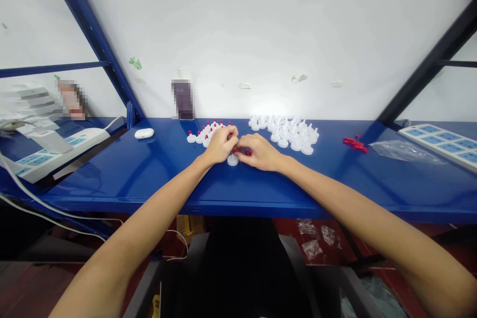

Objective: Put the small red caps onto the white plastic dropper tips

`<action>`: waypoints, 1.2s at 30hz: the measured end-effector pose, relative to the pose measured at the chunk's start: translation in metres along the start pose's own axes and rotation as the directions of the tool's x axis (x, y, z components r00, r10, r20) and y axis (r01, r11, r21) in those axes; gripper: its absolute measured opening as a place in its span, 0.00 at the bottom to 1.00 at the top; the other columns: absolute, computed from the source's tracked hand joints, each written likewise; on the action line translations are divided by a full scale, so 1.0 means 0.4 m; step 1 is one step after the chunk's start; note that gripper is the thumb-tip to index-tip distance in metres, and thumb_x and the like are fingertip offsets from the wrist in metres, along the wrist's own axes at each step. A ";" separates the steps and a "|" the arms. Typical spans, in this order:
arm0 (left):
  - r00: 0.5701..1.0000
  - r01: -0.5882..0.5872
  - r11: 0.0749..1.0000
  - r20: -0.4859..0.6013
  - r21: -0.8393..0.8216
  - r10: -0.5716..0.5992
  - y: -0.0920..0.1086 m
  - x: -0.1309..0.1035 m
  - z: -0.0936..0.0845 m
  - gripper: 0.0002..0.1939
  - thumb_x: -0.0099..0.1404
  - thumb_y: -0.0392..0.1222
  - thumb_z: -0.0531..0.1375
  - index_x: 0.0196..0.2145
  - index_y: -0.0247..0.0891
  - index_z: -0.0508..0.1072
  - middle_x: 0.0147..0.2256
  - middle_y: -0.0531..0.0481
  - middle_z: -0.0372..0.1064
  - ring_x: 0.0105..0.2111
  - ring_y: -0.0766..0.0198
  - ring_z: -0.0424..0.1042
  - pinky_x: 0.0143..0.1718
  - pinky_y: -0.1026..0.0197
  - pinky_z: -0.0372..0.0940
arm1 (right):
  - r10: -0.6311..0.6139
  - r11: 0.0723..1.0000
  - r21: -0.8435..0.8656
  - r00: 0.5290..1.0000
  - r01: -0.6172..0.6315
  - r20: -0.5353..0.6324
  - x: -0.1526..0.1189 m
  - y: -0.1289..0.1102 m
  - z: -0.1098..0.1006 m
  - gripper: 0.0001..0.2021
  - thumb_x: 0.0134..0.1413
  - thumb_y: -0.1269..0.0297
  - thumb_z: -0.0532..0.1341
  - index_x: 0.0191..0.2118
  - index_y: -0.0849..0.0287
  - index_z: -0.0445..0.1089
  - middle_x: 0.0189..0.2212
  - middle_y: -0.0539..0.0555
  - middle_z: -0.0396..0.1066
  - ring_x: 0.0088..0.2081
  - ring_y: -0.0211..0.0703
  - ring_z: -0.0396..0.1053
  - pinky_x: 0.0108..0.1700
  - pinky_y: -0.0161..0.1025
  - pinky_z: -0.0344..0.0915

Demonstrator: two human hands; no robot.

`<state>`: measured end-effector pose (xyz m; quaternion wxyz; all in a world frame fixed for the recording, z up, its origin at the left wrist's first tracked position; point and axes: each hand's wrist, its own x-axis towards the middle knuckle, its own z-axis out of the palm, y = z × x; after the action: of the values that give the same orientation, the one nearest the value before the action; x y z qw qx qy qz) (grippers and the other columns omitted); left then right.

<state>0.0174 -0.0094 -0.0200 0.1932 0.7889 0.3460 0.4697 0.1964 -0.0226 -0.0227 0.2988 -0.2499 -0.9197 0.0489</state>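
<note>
A white nozzle cap (233, 160) stands upright on the blue table between my hands, with a small red tip cap (234, 152) at its top. My right hand (260, 152) is closed, thumb and finger pinching at that red tip cap. Some loose red tip caps (248, 152) show beneath its fingers. My left hand (222, 145) is curled closed just above and to the left of the nozzle cap; its fingertips are partly hidden, so whatever they hold cannot be made out. Behind it stand several white nozzle caps with red tips (201, 136).
Several plain white nozzle caps (286, 134) crowd the table's back right. Farther right lie a pile of red tip caps (356, 144), a clear plastic bag (404, 151) and a power strip (443, 143). A white earphone case (144, 133) and a blurred phone (184, 100) are at left.
</note>
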 end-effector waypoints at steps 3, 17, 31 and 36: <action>0.999 -0.042 0.998 -0.006 0.056 0.043 0.003 0.002 -0.008 0.13 0.58 0.41 0.51 0.17 0.39 0.54 0.21 0.52 0.54 0.25 0.65 0.55 0.31 0.58 0.52 | -0.006 1.000 -0.002 1.000 0.006 0.009 0.000 -0.001 -0.001 0.06 0.62 0.67 0.60 0.39 0.58 0.75 0.35 0.53 0.76 0.38 0.44 0.70 0.42 0.40 0.57; 0.969 0.072 0.945 -0.247 0.320 0.010 -0.006 0.001 -0.032 0.17 0.70 0.40 0.50 0.23 0.38 0.65 0.19 0.55 0.57 0.21 0.67 0.54 0.28 0.60 0.48 | -0.101 0.981 -0.158 0.993 0.110 0.061 -0.002 -0.025 -0.010 0.11 0.66 0.66 0.55 0.43 0.58 0.75 0.34 0.55 0.75 0.38 0.44 0.69 0.41 0.42 0.53; 0.986 -0.033 0.929 -0.138 0.370 0.090 -0.002 0.000 -0.030 0.17 0.69 0.39 0.50 0.21 0.38 0.61 0.21 0.53 0.59 0.23 0.66 0.57 0.30 0.60 0.50 | 0.005 0.986 0.166 1.000 -0.007 0.012 -0.002 -0.040 -0.003 0.07 0.57 0.69 0.62 0.39 0.56 0.78 0.35 0.50 0.80 0.35 0.41 0.75 0.45 0.41 0.68; 0.991 -0.039 0.930 -0.106 0.365 0.083 0.000 -0.002 -0.032 0.17 0.68 0.39 0.50 0.22 0.37 0.66 0.21 0.53 0.61 0.23 0.67 0.57 0.30 0.60 0.50 | 0.216 0.940 0.303 0.962 -0.157 -0.169 0.000 -0.013 -0.006 0.07 0.54 0.68 0.63 0.38 0.58 0.77 0.36 0.53 0.80 0.38 0.45 0.78 0.46 0.44 0.72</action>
<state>0.0059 -0.0104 -0.0144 0.0089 0.7917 0.4129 0.4502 0.1956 -0.0271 -0.0195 0.4167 -0.2939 -0.8402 0.1847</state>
